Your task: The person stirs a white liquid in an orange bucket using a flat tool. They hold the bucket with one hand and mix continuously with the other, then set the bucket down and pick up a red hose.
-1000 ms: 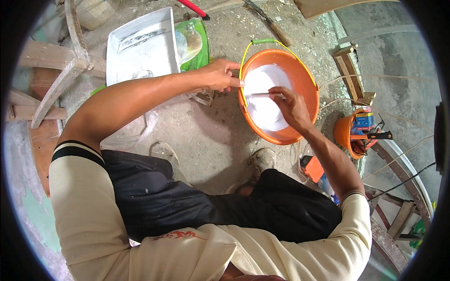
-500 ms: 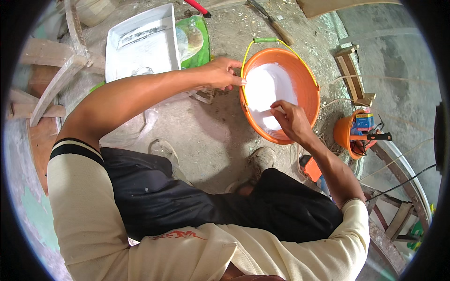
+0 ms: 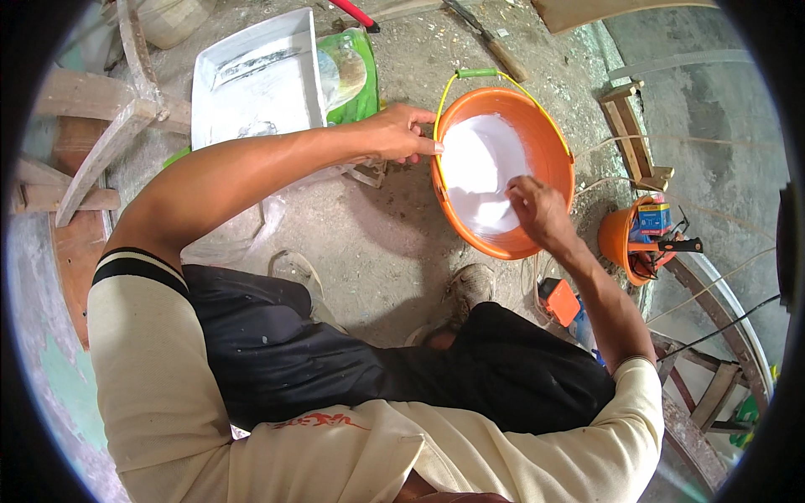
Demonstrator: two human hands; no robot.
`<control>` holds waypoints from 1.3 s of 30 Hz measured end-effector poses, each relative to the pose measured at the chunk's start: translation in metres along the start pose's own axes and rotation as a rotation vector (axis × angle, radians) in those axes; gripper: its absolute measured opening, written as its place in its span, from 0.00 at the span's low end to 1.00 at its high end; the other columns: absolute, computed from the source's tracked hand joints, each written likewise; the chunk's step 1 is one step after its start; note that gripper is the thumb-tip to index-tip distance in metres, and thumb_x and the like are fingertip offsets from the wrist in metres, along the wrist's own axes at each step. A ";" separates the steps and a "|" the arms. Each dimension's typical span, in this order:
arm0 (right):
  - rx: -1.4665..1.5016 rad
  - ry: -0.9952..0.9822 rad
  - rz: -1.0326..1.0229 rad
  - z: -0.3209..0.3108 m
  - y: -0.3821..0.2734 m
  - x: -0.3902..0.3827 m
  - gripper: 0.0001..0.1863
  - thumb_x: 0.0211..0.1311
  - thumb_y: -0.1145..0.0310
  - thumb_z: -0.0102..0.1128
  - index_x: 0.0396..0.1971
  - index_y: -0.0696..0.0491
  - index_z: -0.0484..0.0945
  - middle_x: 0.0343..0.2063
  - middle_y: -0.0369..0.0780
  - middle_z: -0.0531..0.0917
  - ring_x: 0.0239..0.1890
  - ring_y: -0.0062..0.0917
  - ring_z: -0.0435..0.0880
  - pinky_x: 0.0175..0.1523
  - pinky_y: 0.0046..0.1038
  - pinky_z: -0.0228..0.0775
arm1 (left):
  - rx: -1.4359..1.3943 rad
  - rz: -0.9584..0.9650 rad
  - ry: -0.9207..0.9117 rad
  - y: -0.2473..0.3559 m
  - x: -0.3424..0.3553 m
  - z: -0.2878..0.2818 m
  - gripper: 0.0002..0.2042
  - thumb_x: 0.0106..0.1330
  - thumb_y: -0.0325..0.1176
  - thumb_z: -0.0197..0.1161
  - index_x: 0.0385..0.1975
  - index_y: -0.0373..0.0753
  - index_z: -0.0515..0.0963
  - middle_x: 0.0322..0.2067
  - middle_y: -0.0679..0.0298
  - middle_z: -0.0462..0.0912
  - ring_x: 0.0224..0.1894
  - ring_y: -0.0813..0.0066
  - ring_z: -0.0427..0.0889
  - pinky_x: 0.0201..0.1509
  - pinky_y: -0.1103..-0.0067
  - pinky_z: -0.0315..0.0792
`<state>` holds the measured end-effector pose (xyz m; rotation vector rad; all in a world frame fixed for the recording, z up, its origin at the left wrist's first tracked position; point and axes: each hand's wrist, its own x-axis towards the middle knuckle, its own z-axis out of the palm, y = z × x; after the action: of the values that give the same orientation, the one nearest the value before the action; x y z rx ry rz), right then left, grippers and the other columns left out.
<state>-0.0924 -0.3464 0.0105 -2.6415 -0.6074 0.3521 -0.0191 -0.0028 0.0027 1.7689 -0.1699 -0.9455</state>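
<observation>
An orange bucket (image 3: 553,138) with a yellow wire handle stands tilted toward me, white paint (image 3: 482,155) inside it. At its left rim is my left hand (image 3: 402,134), thumb on the edge and fingers bent beside it, steadying the bucket. My right hand (image 3: 543,216) is over the near right part of the opening. Its fingers are curled together above the white paint, and whatever they pinch, if anything, is too small to make out. The bucket handle's green grip (image 3: 476,74) rests at the far side.
A white paint tray (image 3: 251,109) lies at the far left by a green bag (image 3: 356,96). Beyond the bucket is a wooden-handled tool (image 3: 503,59). To the right stand a wooden frame piece (image 3: 629,134) and a small orange bucket (image 3: 616,239) of tools. Cords cross the floor there.
My right hand has moved a little to the right over the paint, its fingers curling in more. My left hand stays at the rim.
</observation>
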 end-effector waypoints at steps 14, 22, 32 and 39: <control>0.033 0.124 -0.076 -0.010 0.009 0.047 0.12 0.72 0.72 0.64 0.52 0.55 0.84 0.46 0.49 0.88 0.45 0.47 0.89 0.48 0.43 0.82 | -0.003 0.040 0.016 -0.011 0.010 -0.001 0.37 0.69 0.42 0.76 0.75 0.37 0.70 0.29 0.70 0.79 0.32 0.79 0.83 0.33 0.80 0.78; 0.128 -0.058 -0.011 0.009 -0.031 -0.003 0.11 0.72 0.68 0.64 0.48 0.57 0.84 0.42 0.51 0.88 0.43 0.49 0.89 0.48 0.44 0.81 | -0.022 0.038 0.014 -0.012 0.012 0.001 0.35 0.69 0.41 0.76 0.75 0.38 0.71 0.26 0.71 0.74 0.33 0.79 0.84 0.34 0.79 0.78; 0.274 0.180 0.051 0.004 0.008 0.056 0.11 0.73 0.68 0.65 0.51 0.54 0.84 0.42 0.49 0.90 0.41 0.44 0.91 0.45 0.40 0.81 | 0.000 0.027 -0.012 -0.007 0.008 -0.001 0.34 0.71 0.45 0.74 0.74 0.40 0.71 0.35 0.70 0.80 0.38 0.80 0.84 0.40 0.79 0.79; 0.028 0.047 0.026 -0.005 -0.005 0.003 0.09 0.71 0.68 0.65 0.45 0.56 0.85 0.44 0.49 0.88 0.44 0.50 0.89 0.49 0.46 0.82 | 0.004 0.016 0.001 -0.012 0.008 -0.001 0.32 0.71 0.45 0.73 0.73 0.43 0.74 0.34 0.71 0.79 0.37 0.81 0.83 0.39 0.80 0.79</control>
<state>-0.0904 -0.3421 0.0165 -2.6247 -0.5499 0.3034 -0.0170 -0.0016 -0.0114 1.7693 -0.1848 -0.9337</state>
